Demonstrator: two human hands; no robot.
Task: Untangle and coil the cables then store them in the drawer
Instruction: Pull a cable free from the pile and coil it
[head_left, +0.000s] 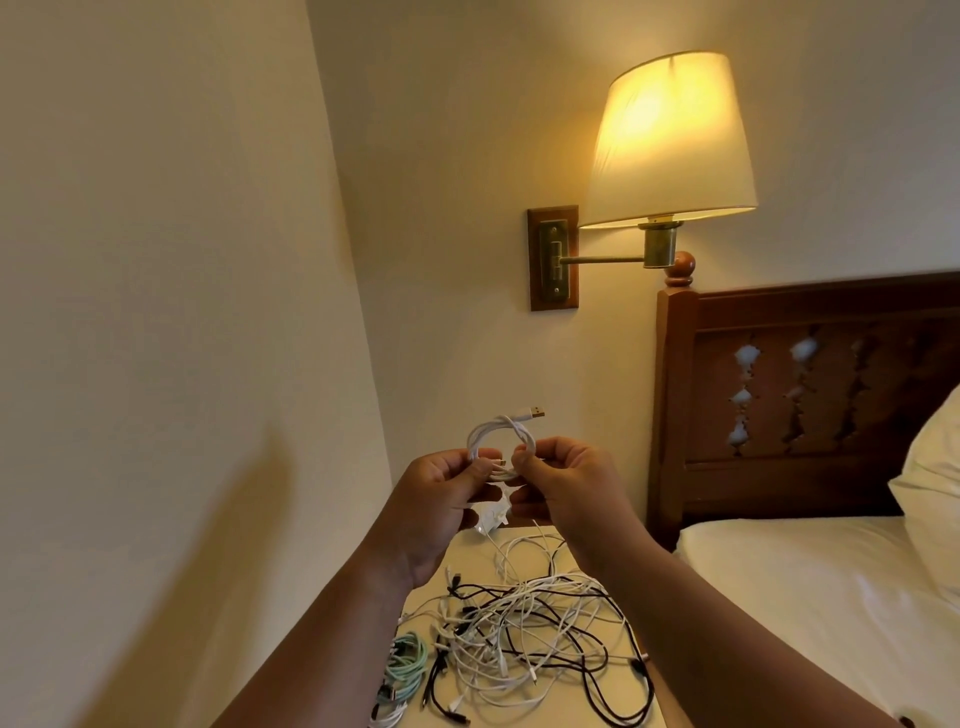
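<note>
One mint-green cable (408, 662) lies wound in a soft round coil at nine o'clock of the pile, on the pale, smooth nightstand top (467, 558). Above it I see the left hand (441, 499) raised in the air, thumb and fingers curled and pinching the nine o'clock side of a small white cable coil (491, 439). That coil is a tight ring of several glossy, rubbery turns, held upright between both hands, with a metal USB plug (536, 414) poking out at one o'clock. Under the hands, at the table's far edge, sits a small white crinkled thing I cannot make out. The tangle of cables (524, 639) sprawls at six o'clock below the ring: thin white and black cords looped loosely over each other, small plugs showing here and there. The right hand (566, 483) grips the ring's three o'clock side, its fingers folded round the turns. Further right, a brass swing arm on a wooden wall plate (553, 257) carries a lit lamp (670, 140) with a tapered fabric shade. Then comes a carved dark-wood headboard (805, 389), a smooth white bed sheet (805, 597) and a plump pillow (935, 457).
</note>
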